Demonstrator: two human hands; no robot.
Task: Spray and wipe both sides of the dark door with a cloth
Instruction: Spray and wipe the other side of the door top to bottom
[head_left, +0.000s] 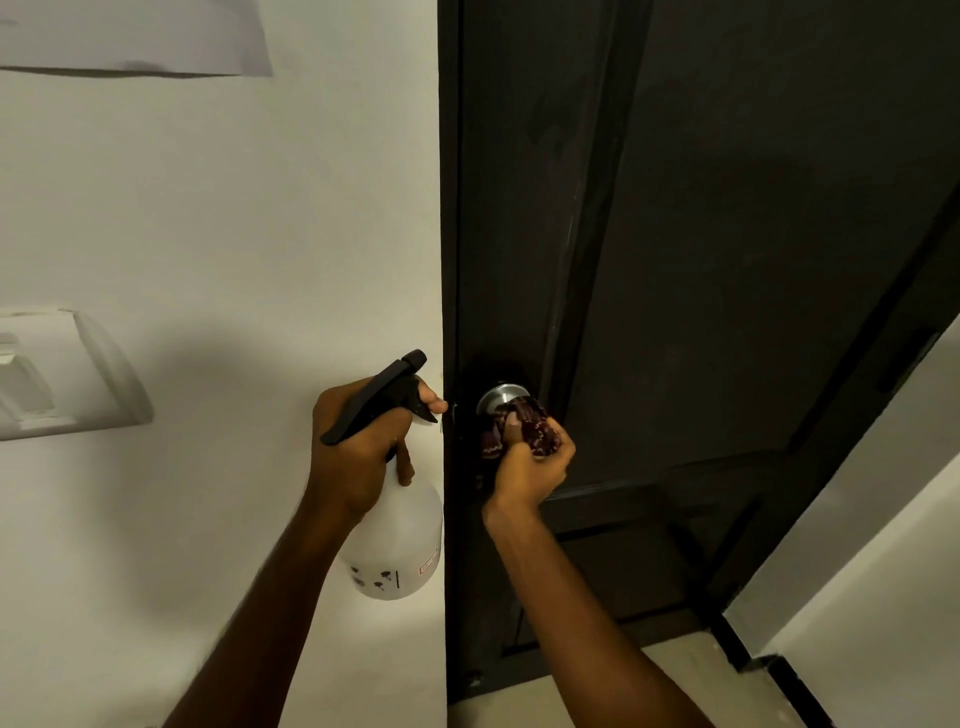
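The dark door (727, 260) fills the right half of the view, with a round silver knob (500, 397) near its left edge. My right hand (530, 462) grips a dark red patterned cloth (524, 428) and presses it against the knob. My left hand (358, 447) holds a translucent white spray bottle (400, 545) by its black trigger head (384, 395), just left of the door's edge, nozzle pointing toward the door.
A white wall (234, 234) lies to the left, with a white switch plate (57, 374) at far left and a sheet of paper (135, 36) at the top. Pale floor (670, 670) and a black skirting strip (779, 680) show at the lower right.
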